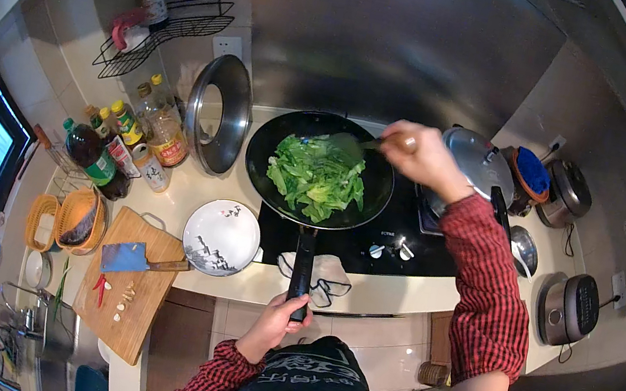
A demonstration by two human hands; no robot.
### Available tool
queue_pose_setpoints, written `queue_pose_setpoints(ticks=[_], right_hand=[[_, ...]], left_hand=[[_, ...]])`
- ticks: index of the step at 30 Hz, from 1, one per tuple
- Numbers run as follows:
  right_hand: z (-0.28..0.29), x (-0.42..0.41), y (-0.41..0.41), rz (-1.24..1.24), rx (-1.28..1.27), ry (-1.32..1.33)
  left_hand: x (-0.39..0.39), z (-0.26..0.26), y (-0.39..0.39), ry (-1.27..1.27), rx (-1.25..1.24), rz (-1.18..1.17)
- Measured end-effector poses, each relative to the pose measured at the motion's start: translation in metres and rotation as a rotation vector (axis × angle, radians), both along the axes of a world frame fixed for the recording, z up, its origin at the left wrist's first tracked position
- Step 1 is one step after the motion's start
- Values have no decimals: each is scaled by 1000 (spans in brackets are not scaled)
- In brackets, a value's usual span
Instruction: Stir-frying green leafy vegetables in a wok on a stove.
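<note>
A black wok (376,197) sits on the left side of the glass gas hob (340,256), heaped with chopped green leafy vegetables (316,174). Its long black handle (303,262) points toward me, and my left hand (280,322) grips the end of it. Above the wok's right rim, my right hand (413,152) is closed around the handle of a spatula (352,147). The spatula's blade is blurred and reaches over the leaves, so whether it touches them is hard to tell. A folded white cloth (330,279) lies on the counter edge beneath the wok handle.
Left of the wok are a white plate (222,236), an upright wok lid (235,120) and several bottles (125,127). A cleaver (124,257), chillies (100,288) and garlic (117,317) lie on the wooden board (152,231). A pressure cooker (475,154) stands to the right.
</note>
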State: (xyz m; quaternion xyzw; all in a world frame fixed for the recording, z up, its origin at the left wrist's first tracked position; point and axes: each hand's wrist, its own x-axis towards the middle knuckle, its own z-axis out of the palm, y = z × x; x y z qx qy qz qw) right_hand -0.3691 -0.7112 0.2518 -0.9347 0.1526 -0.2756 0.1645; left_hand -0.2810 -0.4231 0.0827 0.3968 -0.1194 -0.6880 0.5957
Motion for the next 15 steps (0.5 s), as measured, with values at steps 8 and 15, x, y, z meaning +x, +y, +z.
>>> queue_pose_setpoints(ticks=[8,15], right_hand=[[-54,-8,-81,-392,489,-254],[-33,8,11,434,-10,63]], left_hand=[[-4,2,-4,-20,12,-52],[-2,5,0,-38,48,-17]])
